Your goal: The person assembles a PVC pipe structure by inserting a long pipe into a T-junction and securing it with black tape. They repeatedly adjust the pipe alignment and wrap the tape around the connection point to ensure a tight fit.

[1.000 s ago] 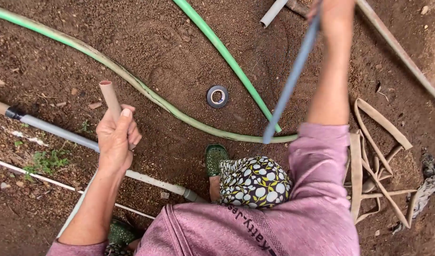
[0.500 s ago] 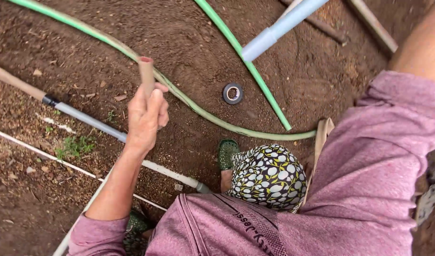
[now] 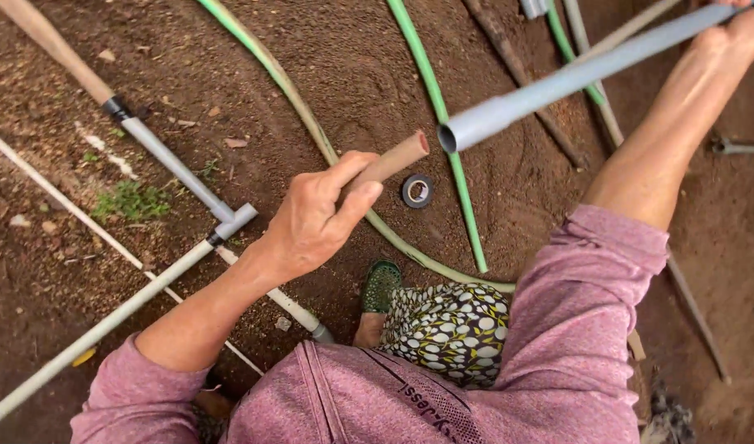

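My left hand [image 3: 319, 215] grips a short tan tube [image 3: 393, 160] and holds it tilted, its open end pointing up and to the right. My right hand [image 3: 742, 29] at the top right edge holds a long grey pipe [image 3: 574, 76]. The grey pipe's open end sits just right of the tan tube's end, a small gap between them. Both are held above the brown soil. A roll of black tape [image 3: 417, 191] lies on the ground just below the two ends.
Green hoses [image 3: 442, 123] curve across the soil [image 3: 344, 66]. Grey and white pipes joined at a tee fitting [image 3: 229, 222] lie at the left, with a wooden handle [image 3: 52, 45] above. Thin sticks lie at the right. My patterned trouser leg and green shoe [image 3: 381, 284] are below.
My left hand tilted the tan tube from upright toward the right. My right hand swung the grey pipe down, bringing its open end close to the tube's end.
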